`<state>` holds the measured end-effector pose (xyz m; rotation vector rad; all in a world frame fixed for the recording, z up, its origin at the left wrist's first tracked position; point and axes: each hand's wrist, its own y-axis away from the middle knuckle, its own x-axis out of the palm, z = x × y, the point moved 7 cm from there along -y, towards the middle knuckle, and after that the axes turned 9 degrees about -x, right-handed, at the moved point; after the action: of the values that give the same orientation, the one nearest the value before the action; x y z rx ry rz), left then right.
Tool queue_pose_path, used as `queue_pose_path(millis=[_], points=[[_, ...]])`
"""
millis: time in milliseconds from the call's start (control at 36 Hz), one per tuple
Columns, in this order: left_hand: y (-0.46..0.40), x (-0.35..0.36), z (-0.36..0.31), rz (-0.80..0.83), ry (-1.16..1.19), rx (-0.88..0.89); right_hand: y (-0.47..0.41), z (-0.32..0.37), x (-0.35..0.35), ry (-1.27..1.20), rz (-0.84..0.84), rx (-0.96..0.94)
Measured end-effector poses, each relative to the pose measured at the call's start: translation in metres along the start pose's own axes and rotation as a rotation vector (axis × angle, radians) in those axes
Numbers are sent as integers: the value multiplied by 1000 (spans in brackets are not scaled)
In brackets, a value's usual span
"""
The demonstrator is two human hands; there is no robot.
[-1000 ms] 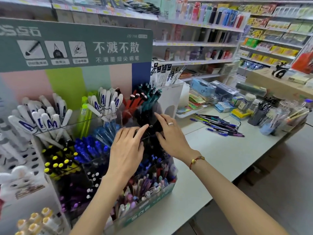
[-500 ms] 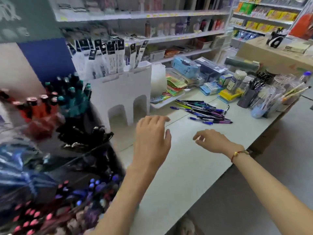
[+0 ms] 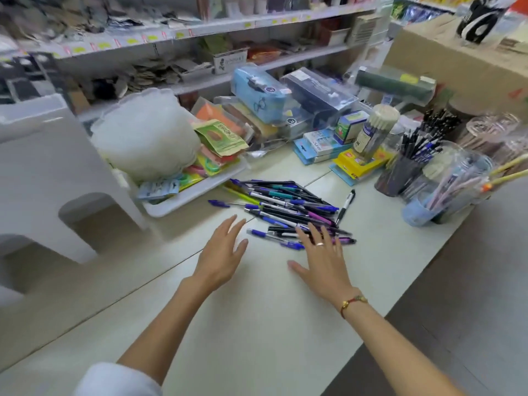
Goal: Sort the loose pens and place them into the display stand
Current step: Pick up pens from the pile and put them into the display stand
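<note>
A pile of loose pens, blue, black, purple, teal and yellow-green, lies on the pale counter. One black-and-white pen lies apart at the pile's right. My left hand hovers just left of the pile's near end, fingers straight, holding nothing. My right hand has its fingers spread, with the fingertips over the nearest pens; contact is unclear. The pen display stand is out of view to the left.
A white arched stand is at the left. A white tray with a plastic bag and packets sits behind the pens. Boxes and pencil cases are stacked at the back. Cups of pens stand at the right, by the counter edge.
My view swung right, from the display stand to the counter. Both hands left the stand's compartments and moved forward to the loose pen pile.
</note>
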<state>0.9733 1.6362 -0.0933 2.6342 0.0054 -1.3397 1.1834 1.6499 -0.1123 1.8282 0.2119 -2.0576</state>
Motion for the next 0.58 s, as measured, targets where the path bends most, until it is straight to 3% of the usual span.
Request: queue_pose_path(millis=[194,306,444,583], points=[[-66,36,-1,45,-397,122,-19,-22,21,-29,-166,-27],[-91,37,0,82,-361,137,-27,-26,15,-36,-254,-63],[-95,24,-5,-42,-291,184,-37,-22,17,-264,-274,-66],[-83,24,-3,29,-269,168,-41,14,16,-399,-262,-216]])
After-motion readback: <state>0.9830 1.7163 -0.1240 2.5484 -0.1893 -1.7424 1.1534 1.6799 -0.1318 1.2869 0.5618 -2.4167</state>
